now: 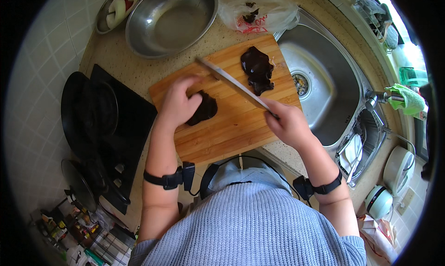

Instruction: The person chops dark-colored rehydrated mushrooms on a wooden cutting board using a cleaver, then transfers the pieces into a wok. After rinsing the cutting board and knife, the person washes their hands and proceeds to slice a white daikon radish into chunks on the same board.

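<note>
Right hand (288, 123) grasps knife (237, 85); nearer dark piece (204, 111) lies on our side of it, beside left hand (177, 103), whose hold we cannot tell.

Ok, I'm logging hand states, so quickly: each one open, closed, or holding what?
Left hand: open, thumb and fingers apart, at a dark piece; contact unclear.
Right hand: closed, holding the knife.

Knife (238, 86) in right grip (289, 123), left grip (178, 104) beside dark piece (207, 110), wooden board (222, 138)
</note>
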Available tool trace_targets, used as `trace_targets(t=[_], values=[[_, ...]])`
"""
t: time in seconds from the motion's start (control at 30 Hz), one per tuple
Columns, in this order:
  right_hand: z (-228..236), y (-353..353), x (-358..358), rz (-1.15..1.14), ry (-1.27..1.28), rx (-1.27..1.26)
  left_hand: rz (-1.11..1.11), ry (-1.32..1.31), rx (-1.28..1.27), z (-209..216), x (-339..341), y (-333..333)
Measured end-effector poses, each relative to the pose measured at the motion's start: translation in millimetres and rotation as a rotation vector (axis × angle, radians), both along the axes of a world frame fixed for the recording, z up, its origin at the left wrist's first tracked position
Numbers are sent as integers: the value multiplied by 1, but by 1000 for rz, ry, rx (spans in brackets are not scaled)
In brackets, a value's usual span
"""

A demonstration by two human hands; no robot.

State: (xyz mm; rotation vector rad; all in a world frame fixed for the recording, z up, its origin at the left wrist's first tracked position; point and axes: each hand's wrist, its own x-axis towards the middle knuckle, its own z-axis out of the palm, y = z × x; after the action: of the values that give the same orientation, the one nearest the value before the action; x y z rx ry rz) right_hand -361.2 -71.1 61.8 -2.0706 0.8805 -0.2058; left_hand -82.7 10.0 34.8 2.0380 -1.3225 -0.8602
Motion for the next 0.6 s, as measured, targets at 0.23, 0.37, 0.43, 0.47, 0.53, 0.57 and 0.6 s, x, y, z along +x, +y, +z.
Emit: trace_targets(t=[0.23,0.37,0.43,0.47,0.53,0.57,0.6], values=[[2,10,-64,-381,-143,48,-180,-450,166,-14,-35,-62],[-3,20,-91,-537,-173,162,-293,-343,174,-3,-41,-88],[-6,26,-100,-629,-137,256,-228,-390,-86,4,-40,-122],[-7,29,-103,-611,-148,215,-229,-356,-250,9,-36,-140],[-9,33,-105,-626,-134,229,-216,-298,-425,20,-27,-155],[-10,35,-105,-605,-136,231,-206,-276,-412,27,-19,-157],[-10,37,-104,-597,-148,247,-217,-260,-485,34,-12,-155]])
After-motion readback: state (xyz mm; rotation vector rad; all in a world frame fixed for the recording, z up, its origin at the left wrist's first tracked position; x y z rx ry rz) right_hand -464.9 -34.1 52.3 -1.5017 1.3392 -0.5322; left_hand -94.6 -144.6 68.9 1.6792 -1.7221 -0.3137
